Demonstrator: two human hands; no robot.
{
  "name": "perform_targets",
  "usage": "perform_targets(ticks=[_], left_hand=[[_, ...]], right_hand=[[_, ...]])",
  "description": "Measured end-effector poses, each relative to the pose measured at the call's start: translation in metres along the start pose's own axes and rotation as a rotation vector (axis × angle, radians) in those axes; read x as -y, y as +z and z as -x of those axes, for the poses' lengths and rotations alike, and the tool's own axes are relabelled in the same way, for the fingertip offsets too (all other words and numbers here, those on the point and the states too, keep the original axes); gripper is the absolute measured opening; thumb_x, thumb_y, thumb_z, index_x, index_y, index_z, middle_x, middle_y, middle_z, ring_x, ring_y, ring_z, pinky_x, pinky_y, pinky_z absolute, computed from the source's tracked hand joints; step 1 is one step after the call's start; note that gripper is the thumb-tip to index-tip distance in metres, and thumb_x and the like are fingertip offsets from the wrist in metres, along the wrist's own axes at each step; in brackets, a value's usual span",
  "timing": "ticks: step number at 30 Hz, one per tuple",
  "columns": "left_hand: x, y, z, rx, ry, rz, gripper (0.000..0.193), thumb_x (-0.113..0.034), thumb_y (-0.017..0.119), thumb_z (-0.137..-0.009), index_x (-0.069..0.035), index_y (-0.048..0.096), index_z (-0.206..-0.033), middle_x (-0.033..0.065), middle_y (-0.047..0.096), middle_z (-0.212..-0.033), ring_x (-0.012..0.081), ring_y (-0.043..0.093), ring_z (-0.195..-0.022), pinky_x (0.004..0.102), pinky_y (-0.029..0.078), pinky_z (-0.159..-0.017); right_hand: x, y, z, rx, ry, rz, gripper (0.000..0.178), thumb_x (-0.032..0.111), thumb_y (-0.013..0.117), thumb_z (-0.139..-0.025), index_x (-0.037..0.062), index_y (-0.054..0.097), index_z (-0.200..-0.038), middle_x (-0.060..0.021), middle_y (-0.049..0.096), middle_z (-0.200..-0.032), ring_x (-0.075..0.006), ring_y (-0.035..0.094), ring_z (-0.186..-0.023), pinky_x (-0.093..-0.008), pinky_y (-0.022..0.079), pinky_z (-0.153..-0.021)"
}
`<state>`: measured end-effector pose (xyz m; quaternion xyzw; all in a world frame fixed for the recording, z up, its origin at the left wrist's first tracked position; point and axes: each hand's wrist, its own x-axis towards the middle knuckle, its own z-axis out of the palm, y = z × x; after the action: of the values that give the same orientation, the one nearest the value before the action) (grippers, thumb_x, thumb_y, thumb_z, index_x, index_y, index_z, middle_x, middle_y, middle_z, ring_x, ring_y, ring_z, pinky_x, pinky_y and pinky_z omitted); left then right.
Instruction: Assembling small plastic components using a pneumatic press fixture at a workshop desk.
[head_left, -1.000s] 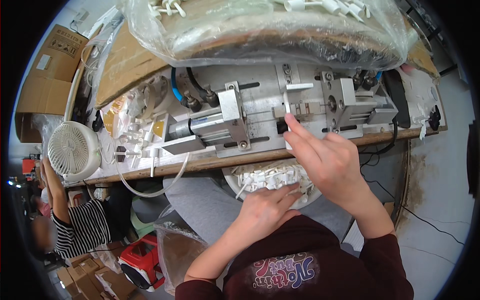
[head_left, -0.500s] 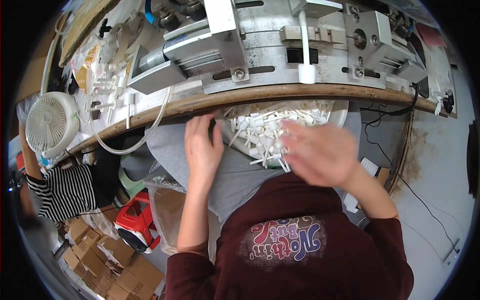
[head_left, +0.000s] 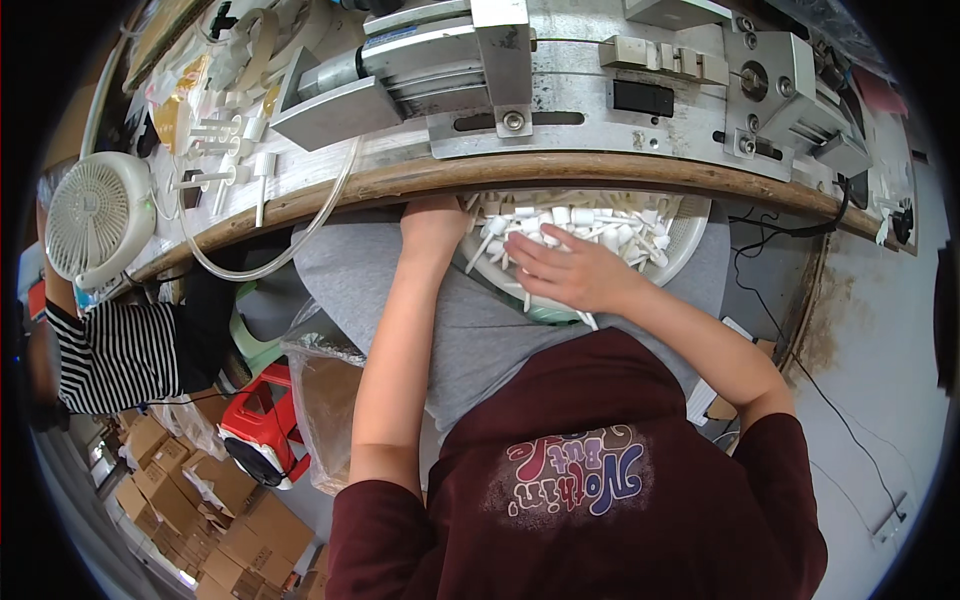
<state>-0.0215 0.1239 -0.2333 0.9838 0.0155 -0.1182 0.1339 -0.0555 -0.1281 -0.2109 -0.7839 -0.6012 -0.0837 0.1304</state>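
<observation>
A round pale basket rests on my lap, partly under the bench edge. It is heaped with small white plastic pieces, each a thin stem with a wider cylindrical head. My right hand lies over the near side of the heap, fingers stretched out and slightly spread, touching the pieces. At the basket's left side is my left hand, its fingers hidden beneath the bench edge and beside the basket. Above them on the bench stands a metal clamping machine with a small slotted block.
The bench's wooden edge runs above my hands. To the left are loose white pieces, a clear hose and a white fan. A red stool, cardboard boxes and another person's striped sleeve lie beyond.
My left hand has moved up under the bench edge. My right hand has shifted left onto the heap. The long white piece seen before the machine is gone from there. The view has shifted slightly.
</observation>
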Motion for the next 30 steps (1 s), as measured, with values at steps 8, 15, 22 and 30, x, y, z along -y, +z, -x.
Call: perform_targets(ticks=[8, 15, 22, 30], left_hand=[[-0.013, -0.017, 0.013, 0.136, -0.128, 0.009, 0.044, -0.03, 0.063, -0.09, -0.003, 0.061, -0.124, 0.0203, 0.065, -0.121, 0.0347, 0.063, -0.112, 0.0468, 0.053, -0.09], [-0.017, -0.025, 0.033, 0.039, -0.087, -0.19, 0.043, -0.031, 0.068, -0.086, 0.002, 0.064, -0.113, 0.0231, 0.068, -0.107, 0.0355, 0.066, -0.099, 0.0454, 0.054, -0.085], [-0.052, -0.073, 0.095, -0.112, 0.343, 0.211, 0.033, -0.012, 0.07, -0.086, -0.004, 0.067, -0.118, 0.0175, 0.07, -0.097, 0.0358, 0.067, -0.091, 0.0444, 0.053, -0.082], [-0.133, -0.227, 0.044, -0.673, 0.95, 0.397, 0.02, -0.004, 0.078, -0.079, -0.003, 0.072, -0.099, 0.0077, 0.071, -0.086, 0.0209, 0.064, -0.067, 0.0298, 0.05, -0.059]], right_hand=[[-0.033, -0.001, -0.007, -0.001, 0.175, 0.084, 0.017, 0.02, 0.059, -0.086, 0.0152, 0.062, -0.102, 0.0028, 0.06, -0.132, -0.0111, 0.056, -0.123, -0.0328, 0.049, -0.085], [-0.016, -0.025, -0.006, -0.016, 0.207, 0.021, 0.025, 0.018, 0.057, -0.087, 0.0103, 0.062, -0.11, -0.0074, 0.056, -0.138, -0.0205, 0.052, -0.13, -0.0421, 0.046, -0.101], [-0.007, -0.129, 0.004, -0.257, 0.201, 0.103, 0.028, 0.01, 0.063, -0.083, 0.0118, 0.067, -0.111, -0.0084, 0.062, -0.133, -0.0217, 0.061, -0.118, -0.0409, 0.044, -0.096], [-0.136, -0.286, -0.063, -0.8, 0.41, 0.359, 0.013, 0.005, 0.071, -0.08, 0.0063, 0.069, -0.093, -0.0055, 0.07, -0.093, -0.025, 0.062, -0.082, -0.0331, 0.047, -0.071]])
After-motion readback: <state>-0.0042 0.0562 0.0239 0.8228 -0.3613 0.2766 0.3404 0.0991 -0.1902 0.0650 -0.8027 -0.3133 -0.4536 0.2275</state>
